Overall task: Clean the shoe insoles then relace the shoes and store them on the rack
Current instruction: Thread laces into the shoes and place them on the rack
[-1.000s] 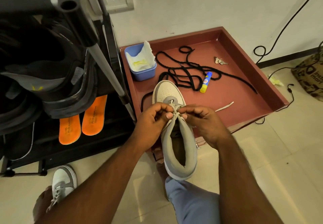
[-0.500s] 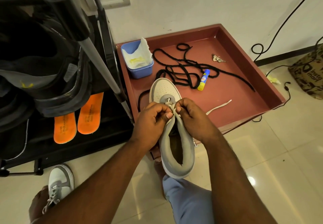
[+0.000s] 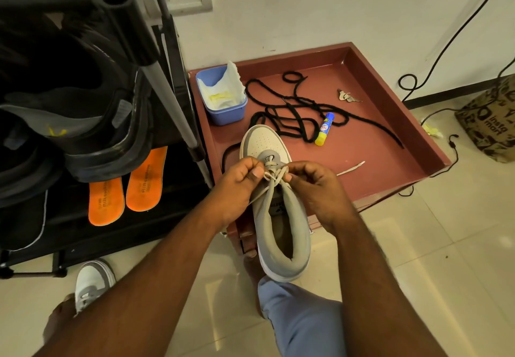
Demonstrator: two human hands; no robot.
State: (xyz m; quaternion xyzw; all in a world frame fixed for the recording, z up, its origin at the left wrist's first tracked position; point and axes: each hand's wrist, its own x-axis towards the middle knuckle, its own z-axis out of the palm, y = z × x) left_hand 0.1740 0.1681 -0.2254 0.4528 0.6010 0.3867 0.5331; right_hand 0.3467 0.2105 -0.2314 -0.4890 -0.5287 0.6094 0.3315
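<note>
In the head view, the person holds a grey and white shoe [image 3: 278,217] between both hands, toe pointing away and heel resting toward the knee in light blue trousers [image 3: 301,320]. The left hand [image 3: 237,186] has its fingers curled, thumb and forefinger pinching a strand of the pale lace [image 3: 274,174] at the top of the tongue. The right hand [image 3: 315,186] mirrors it from the other side, fingers curled and pinching the lace where the strands cross. One loose strand trails down beneath the left hand.

Just beyond the hands lies a reddish-brown tray [image 3: 390,78] on the floor, the shoe's toe reaching over its near part. In the tray, ahead of the right hand, a black lace [image 3: 295,114] sprawls in loops, with a blue and yellow glue stick [image 3: 324,129] lying on it. Farther ahead and to the left of the hands stands a small blue tub [image 3: 225,111] holding a white cloth [image 3: 223,92]. A small pale scrap [image 3: 347,97] lies far beyond the right hand, and a pale strip [image 3: 351,167] lies just right of it.

Left of the left hand stands a black shoe rack [image 3: 172,78] carrying dark shoes [image 3: 92,122], with two orange insoles [image 3: 126,186] side by side on its lower shelf. Below the left forearm, a second grey and white shoe [image 3: 92,281] sits on the tiled floor [image 3: 446,245]. Far right of the right hand, a brown printed bag [image 3: 493,122] and black cables [image 3: 418,83] lie near the wall.
</note>
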